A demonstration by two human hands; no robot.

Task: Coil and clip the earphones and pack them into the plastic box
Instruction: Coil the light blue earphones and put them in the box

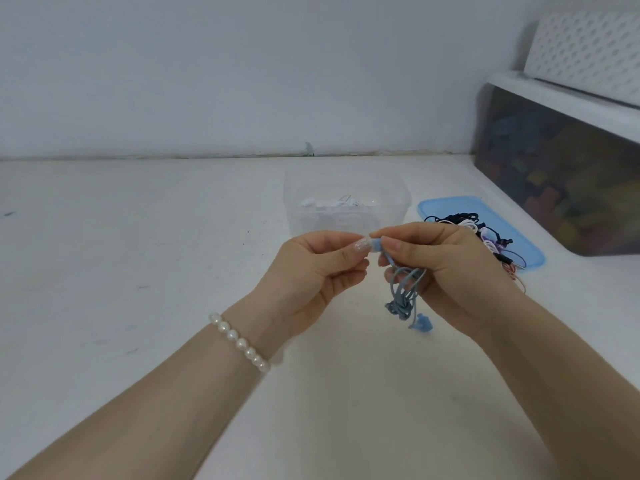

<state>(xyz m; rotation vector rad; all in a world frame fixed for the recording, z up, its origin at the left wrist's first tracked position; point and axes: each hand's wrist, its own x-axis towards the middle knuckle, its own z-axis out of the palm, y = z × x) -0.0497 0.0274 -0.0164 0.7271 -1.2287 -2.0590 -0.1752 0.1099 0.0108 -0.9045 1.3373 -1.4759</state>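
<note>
Behind the grip stands the clear plastic box (344, 202), white earphones inside. Right hand (446, 271) curls round the blue earphones (403, 292), coils hanging below its fingers. Left hand (311, 271), palm up, pinches the blue earbud (375, 244) between thumb and forefinger.

I see a white table (138, 237) carrying a clear plastic box (344, 202) at centre, a blue lid (450, 207) right of it, and a dark storage bin (561, 181) at right.
</note>
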